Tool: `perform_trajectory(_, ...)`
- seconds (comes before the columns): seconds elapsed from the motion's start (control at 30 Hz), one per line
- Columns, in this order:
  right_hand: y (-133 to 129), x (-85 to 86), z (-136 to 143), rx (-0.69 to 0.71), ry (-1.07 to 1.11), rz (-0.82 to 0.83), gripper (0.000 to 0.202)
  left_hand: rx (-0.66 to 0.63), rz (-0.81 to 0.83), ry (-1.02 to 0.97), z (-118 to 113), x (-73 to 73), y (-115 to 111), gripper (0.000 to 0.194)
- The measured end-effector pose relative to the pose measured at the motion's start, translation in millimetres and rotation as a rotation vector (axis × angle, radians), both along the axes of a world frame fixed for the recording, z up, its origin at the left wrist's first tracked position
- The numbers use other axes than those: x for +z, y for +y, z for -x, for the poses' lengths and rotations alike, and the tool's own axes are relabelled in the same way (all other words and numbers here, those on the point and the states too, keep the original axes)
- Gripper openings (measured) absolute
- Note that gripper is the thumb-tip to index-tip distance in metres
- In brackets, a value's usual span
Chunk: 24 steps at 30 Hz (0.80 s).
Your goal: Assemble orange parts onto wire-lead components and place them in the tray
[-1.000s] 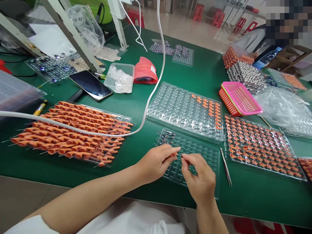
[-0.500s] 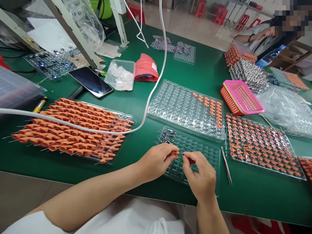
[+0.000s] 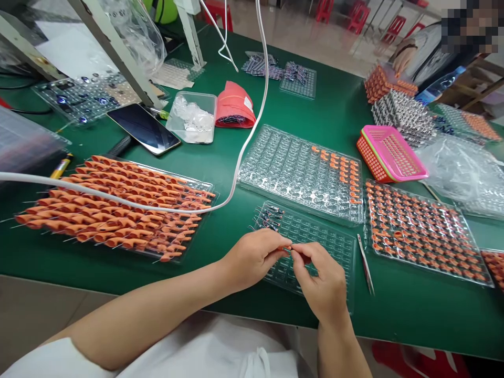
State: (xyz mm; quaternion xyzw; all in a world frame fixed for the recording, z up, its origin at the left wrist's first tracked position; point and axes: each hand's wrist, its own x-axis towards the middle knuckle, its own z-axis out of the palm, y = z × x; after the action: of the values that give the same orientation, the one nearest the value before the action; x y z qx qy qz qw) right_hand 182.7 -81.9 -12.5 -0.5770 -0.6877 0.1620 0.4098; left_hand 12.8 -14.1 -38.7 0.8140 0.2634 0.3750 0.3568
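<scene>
Over a clear blister tray [image 3: 315, 239], my two hands meet fingertip to fingertip. My left hand [image 3: 254, 260] pinches a small orange piece [image 3: 289, 248], mostly hidden by the fingers. Thumb and forefinger of my right hand [image 3: 325, 283] are closed on a tiny dark part at the orange piece's end; its kind is too small to make out. Thin dark wired parts [image 3: 270, 216] lie in the tray's far left corner. Tweezers [image 3: 366, 265] rest on the table right of the tray. Behind it sits another clear tray [image 3: 271, 168] with small orange pieces along its right side.
Orange hollow pieces with wires [image 3: 118, 205] fill a tray at left. A white cable [image 3: 240, 163] loops across the table. At right are a tray of orange pieces [image 3: 425, 231] and stacked plastic baskets [image 3: 394, 152]. A phone [image 3: 144, 128] lies at back left. Another person stands at far right.
My right fingertips have closed the small gap to my left ones, bringing the tiny dark part against the orange piece. The other person's hand has lowered toward the stacked orange pieces.
</scene>
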Motion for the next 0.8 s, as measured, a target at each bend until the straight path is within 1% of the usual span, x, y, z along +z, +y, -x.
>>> perform_trajectory(0.13, 1, -1.9, 0, 0.037, 0.019, 0.012, 0.019, 0.017, -0.031, -0.012, 0, -2.1, 0, 0.016)
perform_trajectory(0.33, 0, -3.0, 1, -0.004, 0.004, -0.010, 0.016, 0.031, -0.039, -0.014, -1, -0.3, 0, 0.016)
perform_trajectory(0.43, 0, -2.0, 1, 0.010, 0.012, 0.006, 0.015, 0.039, -0.015, -0.011, -1, -1.0, -3, 0.019)
perform_trajectory(0.53, 0, -1.5, 2, 0.040, 0.030, 0.035, 0.014, 0.041, 0.052, -0.009, 0, -0.2, -5, 0.027)
perform_trajectory(0.63, 2, -0.6, 2, 0.006, 0.043, 0.009, 0.014, 0.044, 0.159, -0.005, 2, 6.6, -2, 0.032)
perform_trajectory(0.7, 2, 0.4, 1, -0.018, 0.053, -0.009, 0.015, 0.032, 0.244, 0.000, 3, 13.8, 1, 0.028)
perform_trajectory(0.8, 0, 1.8, -1, 0.002, 0.104, 0.016, 0.017, -0.017, 0.369, -0.019, 4, 23.4, 6, 0.012)
